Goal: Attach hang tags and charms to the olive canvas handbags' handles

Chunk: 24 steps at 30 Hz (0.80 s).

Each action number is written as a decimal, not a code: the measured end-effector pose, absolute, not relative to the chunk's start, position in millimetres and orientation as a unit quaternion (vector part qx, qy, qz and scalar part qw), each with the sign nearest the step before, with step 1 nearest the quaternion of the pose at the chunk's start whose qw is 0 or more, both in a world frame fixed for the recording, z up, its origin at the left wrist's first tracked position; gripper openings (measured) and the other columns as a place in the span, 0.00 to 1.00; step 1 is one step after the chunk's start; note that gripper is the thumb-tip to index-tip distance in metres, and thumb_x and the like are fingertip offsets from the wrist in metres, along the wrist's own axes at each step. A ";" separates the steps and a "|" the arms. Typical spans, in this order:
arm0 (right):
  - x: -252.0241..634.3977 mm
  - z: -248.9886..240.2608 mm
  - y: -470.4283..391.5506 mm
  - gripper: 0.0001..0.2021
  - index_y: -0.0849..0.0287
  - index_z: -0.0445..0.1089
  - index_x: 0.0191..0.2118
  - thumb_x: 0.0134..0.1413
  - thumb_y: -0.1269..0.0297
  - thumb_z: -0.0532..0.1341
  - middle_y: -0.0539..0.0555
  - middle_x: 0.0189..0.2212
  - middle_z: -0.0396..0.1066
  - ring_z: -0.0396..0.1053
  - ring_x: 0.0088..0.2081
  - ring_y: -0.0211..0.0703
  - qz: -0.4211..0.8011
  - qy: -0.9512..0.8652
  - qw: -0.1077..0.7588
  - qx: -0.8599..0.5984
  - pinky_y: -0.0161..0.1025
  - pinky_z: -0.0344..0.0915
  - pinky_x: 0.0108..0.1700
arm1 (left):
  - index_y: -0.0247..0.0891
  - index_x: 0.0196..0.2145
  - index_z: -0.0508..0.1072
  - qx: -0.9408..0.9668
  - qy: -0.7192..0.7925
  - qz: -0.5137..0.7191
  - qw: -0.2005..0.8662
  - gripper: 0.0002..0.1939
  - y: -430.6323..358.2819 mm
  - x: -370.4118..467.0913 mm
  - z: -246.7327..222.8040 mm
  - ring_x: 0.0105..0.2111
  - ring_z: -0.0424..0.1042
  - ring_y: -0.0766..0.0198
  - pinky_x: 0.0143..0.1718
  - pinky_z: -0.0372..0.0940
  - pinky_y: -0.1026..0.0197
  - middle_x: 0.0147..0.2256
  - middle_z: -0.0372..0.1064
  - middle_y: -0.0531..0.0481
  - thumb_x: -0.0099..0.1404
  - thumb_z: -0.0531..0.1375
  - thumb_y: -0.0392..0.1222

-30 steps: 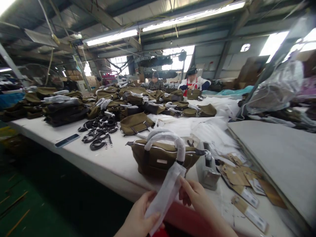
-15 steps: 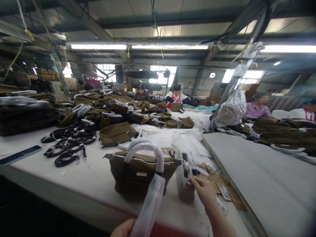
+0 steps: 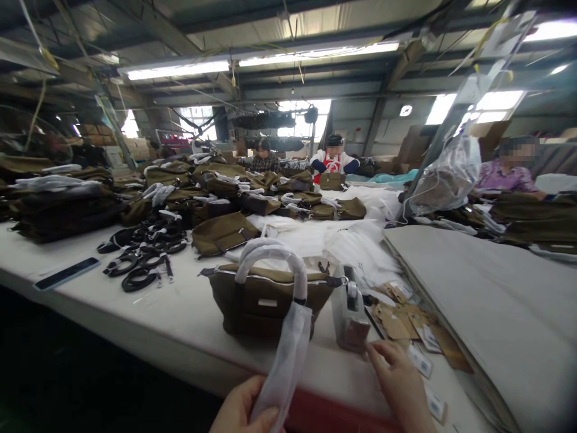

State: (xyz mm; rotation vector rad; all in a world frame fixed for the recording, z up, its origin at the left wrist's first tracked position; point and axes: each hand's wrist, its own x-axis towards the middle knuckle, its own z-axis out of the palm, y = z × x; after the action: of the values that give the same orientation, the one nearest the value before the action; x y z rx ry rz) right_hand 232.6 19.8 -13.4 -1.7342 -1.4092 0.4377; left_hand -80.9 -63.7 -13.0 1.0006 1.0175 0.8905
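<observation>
An olive-green handbag (image 3: 270, 310) stands upright at the table's front, its zipped top facing me. Its rounded handles (image 3: 270, 249) are wrapped in white material. From the right end of the front handle hangs a loose strip of translucent white wrapping (image 3: 288, 355). My left hand (image 3: 250, 406) is closed round the lower end of that strip. Just right of the bag sits a grey tape dispenser (image 3: 351, 325). My right hand (image 3: 399, 379) is near its front lower corner, thumb and forefinger pinched together. Whatever lies between those fingertips is too small to make out.
Coiled black straps (image 3: 144, 252) and a phone (image 3: 67, 273) lie to the left. Piles of olive bags (image 3: 225, 186) and white sheets (image 3: 360, 246) stretch behind. Brown card tags (image 3: 401, 322) lie right, beside a grey board (image 3: 478, 288). Co-workers (image 3: 333, 162) sit farther back.
My right hand has drawn back from the tape dispenser's top toward me, lower down. My left hand, still on the wrapping strip, has come further into view. The camera view has shifted slightly.
</observation>
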 end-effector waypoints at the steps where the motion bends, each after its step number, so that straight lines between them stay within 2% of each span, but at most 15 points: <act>1: 228.3 -8.5 13.6 0.25 0.55 0.76 0.26 0.44 0.35 0.60 0.58 0.29 0.75 0.71 0.35 0.55 0.215 -0.563 0.407 -0.686 0.47 0.64 0.40 | 0.32 0.42 0.72 0.439 0.454 0.396 0.666 0.32 -64.5 -80.0 -11.4 0.28 0.73 0.61 0.30 0.64 0.62 0.32 0.75 0.44 0.51 0.68 0.62; 3: 211.9 7.7 -1.4 0.22 0.54 0.74 0.30 0.51 0.39 0.58 0.53 0.23 0.72 0.69 0.28 0.49 0.291 -0.580 0.396 -0.650 0.42 0.63 0.34 | 0.31 0.42 0.71 0.437 0.466 0.401 0.657 0.31 -66.7 -77.3 -5.4 0.28 0.74 0.60 0.31 0.66 0.62 0.33 0.75 0.43 0.52 0.68 0.61; 5: 187.1 28.2 -17.9 0.20 0.54 0.70 0.27 0.55 0.43 0.56 0.50 0.19 0.68 0.67 0.25 0.44 0.349 -0.626 0.381 -0.584 0.38 0.61 0.31 | 0.31 0.41 0.71 0.430 0.482 0.409 0.645 0.27 -68.7 -74.3 3.0 0.29 0.74 0.60 0.32 0.67 0.60 0.33 0.75 0.44 0.54 0.68 0.57; 7: 159.3 47.1 -31.9 0.20 0.55 0.67 0.23 0.58 0.46 0.56 0.49 0.18 0.67 0.65 0.24 0.42 0.397 -0.680 0.344 -0.511 0.36 0.59 0.29 | 0.32 0.41 0.72 0.424 0.497 0.413 0.635 0.23 -70.0 -71.8 12.1 0.29 0.74 0.60 0.33 0.68 0.59 0.33 0.75 0.45 0.55 0.68 0.52; 10: 123.4 60.6 -42.3 0.19 0.56 0.66 0.24 0.61 0.51 0.53 0.49 0.19 0.68 0.65 0.24 0.40 0.461 -0.729 0.269 -0.429 0.34 0.58 0.28 | 0.32 0.41 0.73 0.440 0.490 0.420 0.625 0.18 -71.4 -70.5 23.5 0.29 0.73 0.60 0.34 0.67 0.60 0.32 0.75 0.47 0.57 0.66 0.47; 13: 103.2 53.6 -38.6 0.16 0.56 0.69 0.26 0.61 0.55 0.54 0.49 0.21 0.71 0.67 0.25 0.41 0.457 -0.743 0.210 -0.441 0.35 0.57 0.28 | 0.32 0.40 0.75 0.469 0.494 0.425 0.597 0.13 -72.8 -72.7 29.7 0.33 0.73 0.59 0.37 0.66 0.61 0.34 0.75 0.48 0.58 0.64 0.41; 16: 96.7 39.6 -29.2 0.14 0.56 0.74 0.27 0.58 0.56 0.57 0.51 0.24 0.76 0.70 0.27 0.43 0.417 -0.745 0.182 -0.487 0.36 0.57 0.30 | 0.33 0.39 0.76 0.519 0.536 0.408 0.526 0.11 -73.6 -76.5 30.4 0.37 0.72 0.57 0.40 0.65 0.61 0.35 0.75 0.48 0.57 0.61 0.34; 18: 95.7 33.6 -25.3 0.15 0.57 0.75 0.26 0.56 0.55 0.58 0.52 0.24 0.77 0.70 0.27 0.44 0.405 -0.742 0.180 -0.504 0.36 0.56 0.30 | 0.33 0.39 0.76 0.546 0.548 0.401 0.490 0.10 -73.0 -77.9 28.9 0.36 0.71 0.57 0.39 0.64 0.62 0.35 0.75 0.48 0.57 0.61 0.35; 21: 95.7 31.9 -25.9 0.16 0.58 0.72 0.22 0.53 0.54 0.60 0.52 0.20 0.74 0.68 0.24 0.43 0.417 -0.719 0.193 -0.522 0.35 0.53 0.26 | 0.32 0.37 0.75 0.548 0.548 0.410 0.482 0.13 -70.1 -76.5 27.2 0.33 0.70 0.59 0.33 0.63 0.64 0.33 0.74 0.48 0.59 0.64 0.44; 24: 97.2 32.8 -30.8 0.14 0.58 0.72 0.22 0.51 0.55 0.61 0.50 0.17 0.73 0.65 0.19 0.39 0.512 -0.657 0.209 -0.512 0.33 0.53 0.23 | 0.32 0.32 0.74 0.538 0.575 0.413 0.458 0.15 -67.3 -74.4 28.9 0.29 0.68 0.61 0.29 0.62 0.65 0.28 0.71 0.49 0.61 0.62 0.50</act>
State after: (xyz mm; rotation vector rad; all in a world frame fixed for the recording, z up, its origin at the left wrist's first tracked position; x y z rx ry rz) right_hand 97.2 -30.8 32.8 -1.4246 -1.8277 1.4247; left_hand -74.4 -67.3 28.9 1.3244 1.4170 1.0172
